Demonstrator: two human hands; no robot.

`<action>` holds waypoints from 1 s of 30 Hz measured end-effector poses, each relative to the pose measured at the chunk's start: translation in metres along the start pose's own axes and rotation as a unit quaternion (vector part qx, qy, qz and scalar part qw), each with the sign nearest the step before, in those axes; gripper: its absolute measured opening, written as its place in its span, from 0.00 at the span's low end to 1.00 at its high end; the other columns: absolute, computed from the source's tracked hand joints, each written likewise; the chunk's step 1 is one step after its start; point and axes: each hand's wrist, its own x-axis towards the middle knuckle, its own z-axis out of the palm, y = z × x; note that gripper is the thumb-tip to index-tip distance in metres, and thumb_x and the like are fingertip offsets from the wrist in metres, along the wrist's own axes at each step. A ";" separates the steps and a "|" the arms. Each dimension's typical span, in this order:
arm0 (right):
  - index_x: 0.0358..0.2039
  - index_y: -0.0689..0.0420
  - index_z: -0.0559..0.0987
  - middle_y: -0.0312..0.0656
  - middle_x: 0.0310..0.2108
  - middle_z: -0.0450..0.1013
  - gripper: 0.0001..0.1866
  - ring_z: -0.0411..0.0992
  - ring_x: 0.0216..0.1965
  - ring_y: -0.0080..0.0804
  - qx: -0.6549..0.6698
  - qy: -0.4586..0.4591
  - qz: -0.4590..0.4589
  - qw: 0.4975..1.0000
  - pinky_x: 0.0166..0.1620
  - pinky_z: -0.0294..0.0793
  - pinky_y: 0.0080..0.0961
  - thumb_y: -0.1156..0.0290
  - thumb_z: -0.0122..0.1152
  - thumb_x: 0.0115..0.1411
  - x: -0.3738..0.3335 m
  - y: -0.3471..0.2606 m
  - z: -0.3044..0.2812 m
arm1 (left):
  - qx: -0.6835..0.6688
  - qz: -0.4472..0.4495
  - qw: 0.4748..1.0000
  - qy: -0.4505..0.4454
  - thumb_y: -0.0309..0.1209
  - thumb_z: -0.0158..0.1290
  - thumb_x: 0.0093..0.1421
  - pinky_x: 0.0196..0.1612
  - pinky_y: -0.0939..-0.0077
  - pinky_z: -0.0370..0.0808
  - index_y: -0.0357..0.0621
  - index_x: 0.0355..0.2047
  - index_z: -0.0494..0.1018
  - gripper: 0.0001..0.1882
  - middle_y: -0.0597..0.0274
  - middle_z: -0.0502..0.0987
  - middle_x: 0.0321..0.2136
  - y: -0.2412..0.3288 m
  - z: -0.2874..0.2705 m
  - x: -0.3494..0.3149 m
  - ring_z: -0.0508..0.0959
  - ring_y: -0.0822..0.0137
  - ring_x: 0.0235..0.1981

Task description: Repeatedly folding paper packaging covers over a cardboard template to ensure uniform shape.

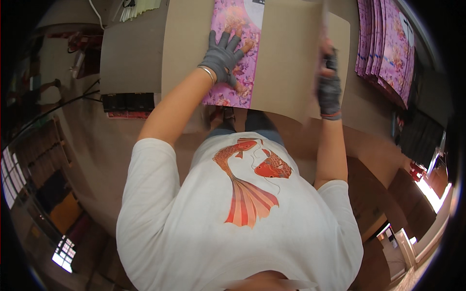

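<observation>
My left hand [222,57], in a grey fingerless glove with a bracelet at the wrist, lies flat with fingers spread on a purple floral-printed panel [245,89]. A plain tan sheet [286,63] spreads under and to the right of that panel. My right hand [330,85], also in a grey fingerless glove, is closed on the edge of a thin raised flap [324,22], seen almost edge-on. Motion blurs the flap and the right fingers. Whether the flap, the tan sheet and the printed panel are one piece cannot be told.
At the far right lies a stack of folded purple floral pieces [388,53]. Pale strips [138,8] lie at the table's far left. Dark boxes [128,102] show by the left part of the grey table [128,58]. My legs are against the near side.
</observation>
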 end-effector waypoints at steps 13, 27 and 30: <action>0.64 0.37 0.68 0.47 0.72 0.50 0.32 0.40 0.73 0.60 -0.506 -0.224 0.006 0.833 0.65 0.27 0.75 0.41 0.50 0.61 0.012 -0.001 0.111 | -0.027 -0.007 0.998 0.049 0.75 0.62 0.24 0.65 0.26 0.41 0.44 0.72 0.44 0.80 0.45 0.39 0.73 -0.003 0.012 0.001 0.40 0.41 0.73; 0.65 0.36 0.66 0.46 0.71 0.51 0.33 0.44 0.71 0.62 -0.495 -0.250 0.028 0.832 0.65 0.34 0.73 0.43 0.54 0.60 0.014 -0.003 0.111 | -0.041 -0.007 0.999 0.028 0.73 0.63 0.25 0.66 0.29 0.41 0.42 0.72 0.44 0.79 0.46 0.39 0.73 -0.003 0.005 0.000 0.40 0.43 0.73; 0.65 0.36 0.67 0.46 0.71 0.52 0.33 0.45 0.71 0.62 -0.498 -0.251 0.024 0.830 0.65 0.35 0.73 0.42 0.54 0.60 0.014 -0.005 0.109 | -0.046 -0.008 0.998 0.041 0.73 0.63 0.25 0.66 0.29 0.41 0.42 0.72 0.44 0.79 0.46 0.39 0.73 -0.002 0.004 -0.001 0.40 0.44 0.73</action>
